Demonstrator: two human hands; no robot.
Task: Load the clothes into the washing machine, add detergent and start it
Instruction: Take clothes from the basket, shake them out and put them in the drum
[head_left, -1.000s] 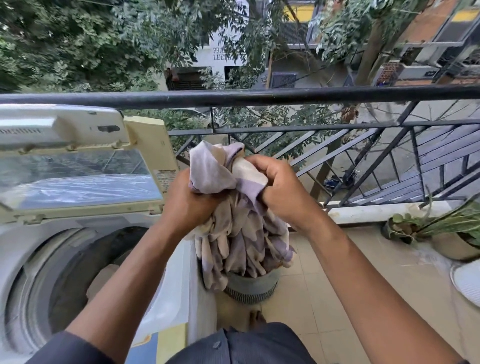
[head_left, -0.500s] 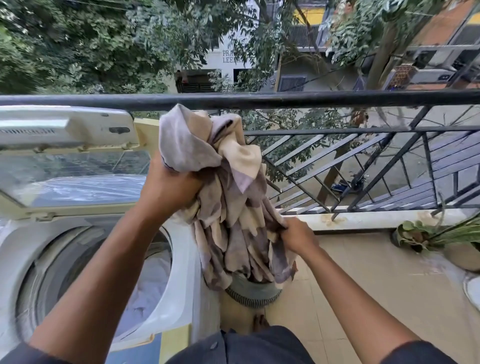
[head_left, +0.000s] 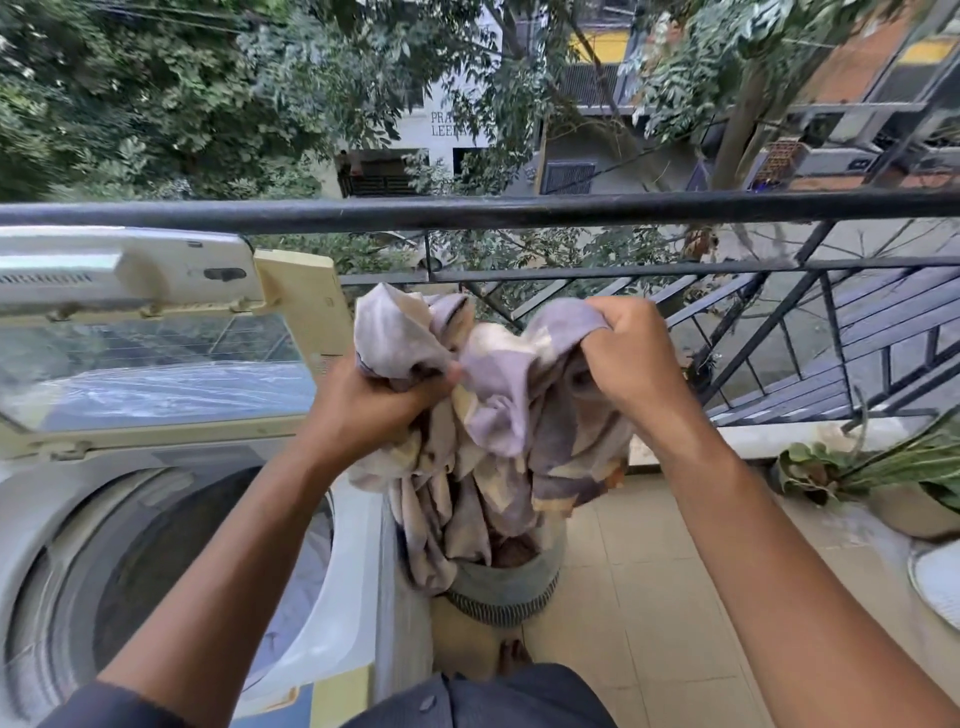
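Washing machine at left, top-loading, lid raised, drum open. Railing across the balcony behind. Cloth, bunched, lilac and cream patches, held up just right of the machine, lower end hanging into basket on the floor tiles. Left hand clenched around one fold; right hand clenched around another. Potted plant far right.
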